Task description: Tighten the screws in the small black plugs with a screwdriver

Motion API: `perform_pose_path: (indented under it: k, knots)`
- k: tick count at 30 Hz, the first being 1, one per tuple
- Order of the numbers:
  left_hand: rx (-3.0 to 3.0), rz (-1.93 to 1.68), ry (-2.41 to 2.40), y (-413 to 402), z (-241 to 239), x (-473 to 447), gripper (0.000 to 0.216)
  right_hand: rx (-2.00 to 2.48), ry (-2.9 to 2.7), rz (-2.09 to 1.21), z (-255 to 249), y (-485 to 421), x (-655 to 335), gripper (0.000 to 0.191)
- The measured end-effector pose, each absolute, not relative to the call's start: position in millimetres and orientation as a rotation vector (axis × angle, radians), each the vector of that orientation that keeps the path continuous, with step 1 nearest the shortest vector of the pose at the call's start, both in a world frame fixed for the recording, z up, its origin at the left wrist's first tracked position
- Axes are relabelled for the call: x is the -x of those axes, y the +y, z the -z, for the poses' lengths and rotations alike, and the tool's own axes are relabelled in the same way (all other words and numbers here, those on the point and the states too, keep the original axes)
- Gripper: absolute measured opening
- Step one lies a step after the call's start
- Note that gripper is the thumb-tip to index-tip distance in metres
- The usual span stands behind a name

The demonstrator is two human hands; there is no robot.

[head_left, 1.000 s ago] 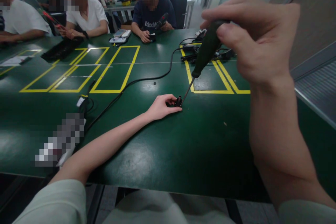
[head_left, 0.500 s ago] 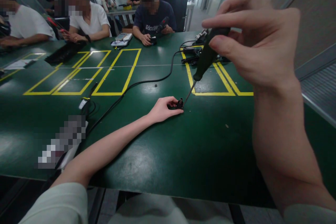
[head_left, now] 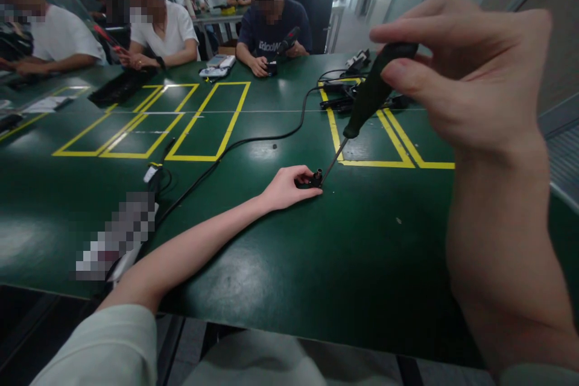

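Holding, closest of all, in the right hand (head_left: 479, 66), a dark green screwdriver (head_left: 371, 95), with thumb and fingers pinched around the top of the handle. Pointing the thin shaft down and left, right at a small black part (head_left: 317, 179). Pinching that part, a bit farther off, in the left hand (head_left: 286, 188), with thumb and finger close around it. Low at the green table (head_left: 353, 277), but hard to tell if resting on it. Looks like the step of working at the part with the tip; too tiny to see where touching. Probably calls next for a firm left pinch and a straight, gentle push or turn. Could slip if tilted too much. See, farther back, a long black cable (head_left: 266, 139), yellow tape (head_left: 375, 164), a heap of black gear (head_left: 335, 105) and, across the table, a person in a dark blue shirt (head_left: 272, 37).
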State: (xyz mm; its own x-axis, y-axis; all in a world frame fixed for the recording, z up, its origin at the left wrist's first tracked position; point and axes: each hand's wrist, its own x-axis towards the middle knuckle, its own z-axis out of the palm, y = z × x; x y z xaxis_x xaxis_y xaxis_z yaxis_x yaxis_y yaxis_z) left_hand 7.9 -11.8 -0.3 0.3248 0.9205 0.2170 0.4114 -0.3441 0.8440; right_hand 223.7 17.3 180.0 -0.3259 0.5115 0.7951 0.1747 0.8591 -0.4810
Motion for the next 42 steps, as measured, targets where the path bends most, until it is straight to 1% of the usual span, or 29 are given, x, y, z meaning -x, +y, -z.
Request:
perform_pose_path:
  k: [4, 10, 12, 16, 21, 24, 25, 29, 30, 37, 42]
  knots:
    - [-1.906, -0.938, 1.172, -11.9, 0.3, -7.9, 0.026, 0.45, -1.934, -0.394, -180.3, 18.5, -224.2, 0.019]
    - [-1.908, -0.93, 1.184, -13.2, -1.7, -8.1, 0.026, 0.487, -1.879, -0.278, -177.7, 22.4, -222.9, 0.024]
    - [-1.911, -0.924, 1.187, -13.5, -2.1, -8.3, 0.026, 0.482, -1.882, -0.313, -178.7, 21.1, -222.4, 0.025]
    - [-1.916, -0.918, 1.186, -13.5, -2.1, -8.4, 0.026, 0.44, -1.91, -0.39, -179.2, 20.2, -222.0, 0.019]
    - [-1.918, -0.925, 1.189, -12.9, -1.5, -8.6, 0.026, 0.46, -1.885, -0.275, -174.9, 25.9, -224.1, 0.028]
    - [-1.923, -0.92, 1.187, -12.7, -1.2, -8.7, 0.026, 0.448, -1.904, -0.325, -175.3, 26.6, -224.5, 0.037]
    - [-1.926, -0.917, 1.19, -12.8, -1.3, -8.7, 0.026, 0.435, -1.918, -0.352, -175.9, 26.0, -224.1, 0.038]
    - [-1.947, -0.912, 1.21, -14.1, -3.3, -8.9, 0.027, 0.398, -1.939, -0.381, -177.7, 22.2, -222.0, 0.024]
    - [-1.951, -0.914, 1.214, -14.6, -4.1, -9.2, 0.027, 0.402, -1.944, -0.385, -177.8, 21.3, -221.6, 0.023]
    - [-1.92, -0.932, 1.27, -17.5, -7.8, -12.6, 0.026, 0.406, -1.968, -0.427, -176.6, 19.4, -220.8, 0.031]
    - [-1.909, -0.951, 1.281, -18.1, -8.1, -14.6, 0.022, 0.36, -1.955, -0.422, -177.0, 18.4, -219.4, 0.029]
